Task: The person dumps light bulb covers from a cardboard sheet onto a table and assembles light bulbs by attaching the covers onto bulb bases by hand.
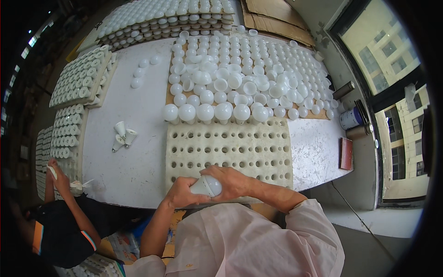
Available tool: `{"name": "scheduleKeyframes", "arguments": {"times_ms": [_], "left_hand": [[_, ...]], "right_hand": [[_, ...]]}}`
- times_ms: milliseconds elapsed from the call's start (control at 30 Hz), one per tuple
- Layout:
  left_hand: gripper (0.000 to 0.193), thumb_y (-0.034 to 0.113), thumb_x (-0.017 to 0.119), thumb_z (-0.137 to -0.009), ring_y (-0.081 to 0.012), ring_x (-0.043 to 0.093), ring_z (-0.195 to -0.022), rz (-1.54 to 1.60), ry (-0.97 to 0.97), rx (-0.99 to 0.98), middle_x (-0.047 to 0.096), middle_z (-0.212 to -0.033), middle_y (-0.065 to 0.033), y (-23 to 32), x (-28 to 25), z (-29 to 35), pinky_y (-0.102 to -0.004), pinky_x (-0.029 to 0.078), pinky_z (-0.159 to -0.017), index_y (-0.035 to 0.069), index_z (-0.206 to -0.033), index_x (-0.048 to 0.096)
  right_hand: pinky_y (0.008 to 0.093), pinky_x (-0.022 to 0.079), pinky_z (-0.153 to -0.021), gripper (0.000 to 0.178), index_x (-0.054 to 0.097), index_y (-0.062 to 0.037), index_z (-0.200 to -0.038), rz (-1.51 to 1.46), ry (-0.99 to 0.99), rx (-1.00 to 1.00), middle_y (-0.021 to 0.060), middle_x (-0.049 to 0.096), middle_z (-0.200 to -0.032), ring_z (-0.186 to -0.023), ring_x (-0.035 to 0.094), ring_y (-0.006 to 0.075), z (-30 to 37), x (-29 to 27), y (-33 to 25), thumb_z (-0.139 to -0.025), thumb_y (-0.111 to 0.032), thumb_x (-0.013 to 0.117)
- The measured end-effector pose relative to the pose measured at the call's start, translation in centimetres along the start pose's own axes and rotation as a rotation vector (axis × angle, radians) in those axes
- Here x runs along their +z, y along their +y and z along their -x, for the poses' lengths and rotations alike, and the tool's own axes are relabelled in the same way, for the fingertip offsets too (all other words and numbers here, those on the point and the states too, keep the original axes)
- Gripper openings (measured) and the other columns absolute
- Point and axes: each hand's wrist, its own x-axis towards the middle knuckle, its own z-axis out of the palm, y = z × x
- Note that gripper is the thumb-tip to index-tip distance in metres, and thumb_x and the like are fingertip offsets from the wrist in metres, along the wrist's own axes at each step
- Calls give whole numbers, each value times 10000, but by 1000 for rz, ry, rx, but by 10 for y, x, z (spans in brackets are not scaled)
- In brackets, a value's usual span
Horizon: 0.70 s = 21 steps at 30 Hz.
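A white LED bulb (207, 186) lies between my two hands, close to my body, its frosted dome toward the right. My left hand (181, 193) is wrapped round the bulb's white housing. On the dome side, my right hand (229, 181) grips the bulb, its fingers curled over the top. Beneath and beyond the hands is a cream foam tray (217, 157) with rows of round holes. Along its far edge stands a row of bulbs with domes (205, 112). Behind them, many loose white domes (249, 87) are heaped over others set in rows on brown board.
Three bulb housings (123, 135) lie left of the tray. Stacked trays of housings (78, 76) line the table's left side; stacked domes (168, 18) stand far back. A co-worker (64, 231) handles a white part at left. A red box (346, 153) and cans (350, 117) stand right.
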Motion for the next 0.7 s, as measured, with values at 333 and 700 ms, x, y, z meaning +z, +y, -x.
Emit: {"name": "scheduleKeyframes", "arguments": {"times_ms": [333, 700], "left_hand": [[373, 197, 826, -646, -101, 599, -556, -43, -81, -8, 648, -661, -72, 10, 0, 8, -241, 474, -520, -59, -871, 675], [308, 123, 802, -652, -124, 624, -559, -96, -155, -65, 662, -690, -100, 12, 38, -38, -252, 496, -503, -70, -851, 667]], "right_hand": [[380, 486, -802, 596, 528, -53, -1112, -174, 191, -231, 115, 522, -1058, -966, 540, 288, -1, 26, -6, -588, -82, 811], [375, 471, -748, 524, 518, -53, -999, -281, 331, -254, 123, 517, -980, -891, 534, 277, 38, 13, 41, -541, -73, 770]]}}
